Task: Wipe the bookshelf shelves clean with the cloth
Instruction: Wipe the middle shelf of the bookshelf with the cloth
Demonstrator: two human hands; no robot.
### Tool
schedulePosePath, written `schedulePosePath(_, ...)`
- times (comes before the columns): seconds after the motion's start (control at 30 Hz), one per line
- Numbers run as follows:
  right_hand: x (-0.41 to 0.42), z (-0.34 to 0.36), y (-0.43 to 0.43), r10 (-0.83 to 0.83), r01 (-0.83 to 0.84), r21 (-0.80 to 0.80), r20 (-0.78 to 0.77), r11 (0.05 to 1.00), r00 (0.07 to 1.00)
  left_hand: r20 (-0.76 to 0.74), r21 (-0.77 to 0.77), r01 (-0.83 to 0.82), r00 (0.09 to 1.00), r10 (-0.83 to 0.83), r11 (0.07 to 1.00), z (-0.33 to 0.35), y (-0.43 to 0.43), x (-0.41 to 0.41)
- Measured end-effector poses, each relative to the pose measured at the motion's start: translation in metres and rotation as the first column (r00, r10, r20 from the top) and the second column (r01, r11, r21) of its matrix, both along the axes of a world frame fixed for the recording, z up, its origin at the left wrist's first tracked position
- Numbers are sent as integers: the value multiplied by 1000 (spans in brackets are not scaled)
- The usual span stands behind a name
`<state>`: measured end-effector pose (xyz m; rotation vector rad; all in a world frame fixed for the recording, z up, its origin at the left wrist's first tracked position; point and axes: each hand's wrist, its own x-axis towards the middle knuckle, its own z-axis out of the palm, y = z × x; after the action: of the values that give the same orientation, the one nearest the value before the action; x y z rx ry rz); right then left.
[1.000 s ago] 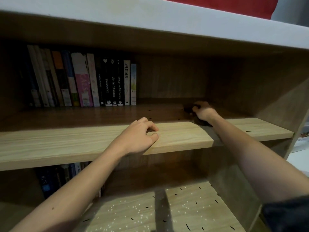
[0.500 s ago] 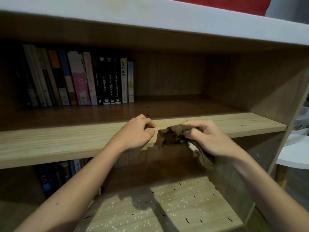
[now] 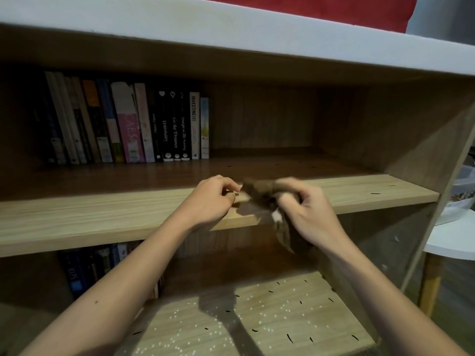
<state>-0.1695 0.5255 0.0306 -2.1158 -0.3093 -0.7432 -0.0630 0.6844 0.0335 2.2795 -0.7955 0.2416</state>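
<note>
Nearby, right hand (image 3: 305, 217) grip clamped on cloth (image 3: 264, 194), left hand (image 3: 210, 201) curled shut, books (image 3: 128, 124) behind.

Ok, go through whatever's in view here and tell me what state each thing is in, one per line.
Brown cloth: bunched, gripped, at the shelf's front edge.
Right hand: closed on the cloth.
Left hand: curled on the shelf edge.
Middle shelf: few dark specks.
Lower shelf: littered with crumbs.
Books: upright.

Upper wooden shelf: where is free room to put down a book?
The upper wooden shelf is bare right of the row of upright books, up to the side panel. Its front middle is crowded: the left hand and the right hand, gripping the brown cloth.
</note>
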Motion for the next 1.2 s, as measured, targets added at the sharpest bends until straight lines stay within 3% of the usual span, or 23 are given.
schedulePosePath(0.03,-1,-2,4,38,-39,-19,-33,999,999,-30,-51,-13,999,12,999,0,1,1)
schedulePosePath(0.1,-2,5,8,122,-121,96,-2,988,993,-117,-181,-48,993,28,982,3,3,3)
schedulePosePath(0.17,5,18,2,76,-97,216,101,972,992,-157,-248,-63,987,24,967,8,7,4)
schedulePosePath(0.2,10,25,-1,36,-58,198,115,978,993,-143,-246,-67,989,32,967,11,10,5)
schedulePosePath(0.3,26,28,-1,68,-80,-125,-94,989,993,-74,-164,-117,992,106,980,20,17,13)
schedulePosePath(0.33,28,27,0,87,-107,-132,-148,985,985,-75,-126,-142,988,133,982,23,19,17)
schedulePosePath(0.4,38,33,1,80,-75,45,-101,996,992,-85,-30,-180,981,177,983,31,21,32)
schedulePosePath(0.47,57,38,-6,-62,63,149,-14,987,998,-81,102,-167,981,175,981,37,19,47)
schedulePosePath(0.53,83,38,-11,-164,170,86,-74,982,984,-90,201,-136,984,156,970,35,15,59)
schedulePosePath(0.6,109,33,-13,-212,219,0,-253,976,944,-114,261,-147,977,182,954,27,10,68)
schedulePosePath(0.67,131,30,-10,-275,183,-232,-467,955,841,-140,304,-154,969,204,940,20,6,73)
schedulePosePath(0.73,148,32,-3,-293,116,-324,-578,939,761,-125,318,-145,973,193,937,18,6,78)
schedulePosePath(0.83,160,35,11,-224,69,-276,-583,959,781,-105,366,-128,979,177,922,18,10,83)
schedulePosePath(1.07,137,35,0,-56,-199,-390,-553,899,831,-288,367,11,952,103,930,18,13,86)
schedulePosePath(1.2,147,39,-20,-225,-86,-493,-538,866,812,-298,399,-9,944,139,917,20,13,83)
